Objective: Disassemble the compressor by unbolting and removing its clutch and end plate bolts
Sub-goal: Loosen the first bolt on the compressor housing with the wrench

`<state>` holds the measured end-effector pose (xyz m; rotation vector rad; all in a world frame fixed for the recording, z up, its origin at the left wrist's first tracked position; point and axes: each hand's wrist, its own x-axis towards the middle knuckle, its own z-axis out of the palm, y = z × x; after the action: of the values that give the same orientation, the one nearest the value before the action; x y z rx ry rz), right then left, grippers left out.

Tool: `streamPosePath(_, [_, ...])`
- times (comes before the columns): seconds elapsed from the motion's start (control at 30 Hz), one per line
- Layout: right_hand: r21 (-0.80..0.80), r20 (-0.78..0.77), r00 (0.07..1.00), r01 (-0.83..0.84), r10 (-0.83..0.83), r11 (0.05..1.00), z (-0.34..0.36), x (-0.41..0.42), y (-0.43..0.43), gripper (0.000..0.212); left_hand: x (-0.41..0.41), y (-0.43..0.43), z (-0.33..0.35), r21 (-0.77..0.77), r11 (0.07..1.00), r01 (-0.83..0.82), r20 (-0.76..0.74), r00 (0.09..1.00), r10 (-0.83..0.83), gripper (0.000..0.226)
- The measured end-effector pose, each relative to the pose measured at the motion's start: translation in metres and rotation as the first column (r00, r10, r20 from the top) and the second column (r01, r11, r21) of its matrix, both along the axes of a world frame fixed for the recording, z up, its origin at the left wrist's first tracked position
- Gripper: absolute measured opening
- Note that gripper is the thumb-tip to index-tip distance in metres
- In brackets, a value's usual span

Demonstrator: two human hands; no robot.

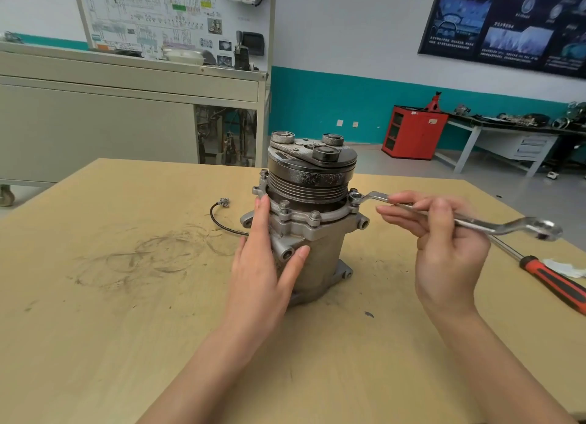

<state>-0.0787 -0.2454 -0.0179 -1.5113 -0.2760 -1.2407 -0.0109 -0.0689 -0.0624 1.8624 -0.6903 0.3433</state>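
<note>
I see left hand (263, 265) fingers straight against compressor (320, 249) — right hand (447, 252) fingers pinch wrench (507, 228), ring on bolt (355, 196) past fingertips.

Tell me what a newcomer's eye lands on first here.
The grey compressor stands upright in the middle of the wooden table, with its black clutch pulley on top. The left hand presses flat against its left side. The right hand holds a silver ring wrench, whose far end sits on a flange bolt at the compressor's right.
</note>
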Motion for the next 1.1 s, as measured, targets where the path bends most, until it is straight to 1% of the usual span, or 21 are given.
streamPosePath(0.07, [0.15,-0.027,0.994,-0.105,0.111,0.983,0.002,0.004,-0.01,0.024,0.0,0.0,0.0,-0.001,1.0,0.005,0.0,1.0,-0.005,0.071])
streamPosePath(0.13, [0.275,-0.057,0.968,-0.222,0.246,0.935,0.007,0.012,-0.024,0.029,0.0,0.001,0.0,-0.006,1.0,0.007,0.0,1.0,-0.007,0.069])
streamPosePath(0.2, [0.401,-0.108,0.913,-0.322,0.394,0.857,0.017,0.024,-0.039,0.033,0.0,0.0,-0.001,-0.011,1.0,0.007,-0.005,1.0,-0.007,0.069])
streamPosePath(0.27, [0.496,-0.18,0.831,-0.385,0.526,0.778,0.029,0.042,-0.054,0.034,0.0,0.0,-0.001,-0.015,1.0,0.007,-0.006,1.0,-0.007,0.069])
streamPosePath(0.3, [0.521,-0.231,0.787,-0.397,0.573,0.755,0.035,0.051,-0.06,0.033,0.0,0.0,-0.002,-0.016,1.0,0.008,-0.005,1.0,-0.008,0.07])
streamPosePath(0.4, [0.553,-0.414,0.635,-0.393,0.652,0.735,0.045,0.078,-0.07,0.03,0.001,-0.001,-0.002,-0.017,1.0,0.008,-0.008,1.0,-0.008,0.071])
streamPosePath(0.47, [0.596,-0.458,0.541,-0.402,0.706,0.695,0.045,0.091,-0.069,0.03,0.001,-0.001,-0.003,-0.016,1.0,0.005,-0.008,1.0,-0.005,0.071])
streamPosePath(0.5, [0.618,-0.445,0.515,-0.415,0.732,0.668,0.045,0.095,-0.067,0.031,0.001,-0.001,-0.003,-0.018,1.0,0.006,-0.01,1.0,-0.006,0.071])
streamPosePath(0.53, [0.63,-0.42,0.517,-0.426,0.746,0.65,0.047,0.098,-0.064,0.033,0.001,-0.001,-0.003,-0.021,1.0,0.007,-0.014,1.0,-0.008,0.072])
streamPosePath(0.57, [0.63,-0.385,0.553,-0.427,0.739,0.648,0.05,0.098,-0.062,0.034,0.001,0.0,-0.003,-0.022,1.0,0.009,-0.015,1.0,-0.009,0.072])
streamPosePath(0.6, [0.617,-0.349,0.623,-0.41,0.7,0.672,0.055,0.097,-0.061,0.036,0.001,0.0,-0.003,-0.02,1.0,0.01,-0.013,1.0,-0.01,0.072])
streamPosePath(0.63, [0.59,-0.323,0.712,-0.364,0.624,0.72,0.059,0.092,-0.06,0.036,0.001,0.0,-0.003,-0.019,1.0,0.009,-0.01,1.0,-0.009,0.072])
streamPosePath(0.7, [0.473,-0.306,0.87,-0.213,0.387,0.855,0.064,0.076,-0.055,0.034,0.002,0.0,-0.003,-0.02,1.0,0.009,-0.006,1.0,-0.01,0.072])
streamPosePath(0.77, [0.261,-0.284,0.951,-0.047,0.123,0.964,0.059,0.053,-0.046,0.032,0.002,0.0,-0.003,-0.027,1.0,0.012,-0.007,1.0,-0.012,0.072])
streamPosePath(0.8, [0.138,-0.249,0.968,0.023,0.012,0.99,0.053,0.041,-0.038,0.032,0.002,-0.001,-0.002,-0.028,1.0,0.01,-0.006,1.0,-0.011,0.072])
streamPosePath(0.87, [-0.103,-0.137,0.981,0.122,-0.135,0.987,0.039,0.02,-0.022,0.03,0.002,-0.001,-0.002,-0.026,1.0,0.009,-0.005,1.0,-0.009,0.072])
streamPosePath(0.93, [-0.311,-0.01,0.972,0.221,-0.236,0.924,0.025,0.008,-0.008,0.029,0.001,-0.001,-0.003,-0.03,0.999,0.011,-0.007,1.0,-0.011,0.071])
streamPosePath(0.97, [-0.382,0.051,0.961,0.271,-0.273,0.883,0.02,0.005,-0.004,0.031,0.001,-0.001,-0.003,-0.032,0.999,0.012,-0.006,1.0,-0.013,0.071])
streamPosePath(1.03, [-0.45,0.141,0.936,0.351,-0.323,0.821,0.014,0.004,0.0,0.037,0.001,-0.001,-0.003,-0.034,0.999,0.014,-0.003,1.0,-0.014,0.072])
streamPosePath(1.1, [-0.479,0.193,0.912,0.41,-0.362,0.776,0.015,0.005,0.001,0.041,0.001,-0.001,-0.003,-0.032,0.999,0.015,-0.001,1.0,-0.015,0.071])
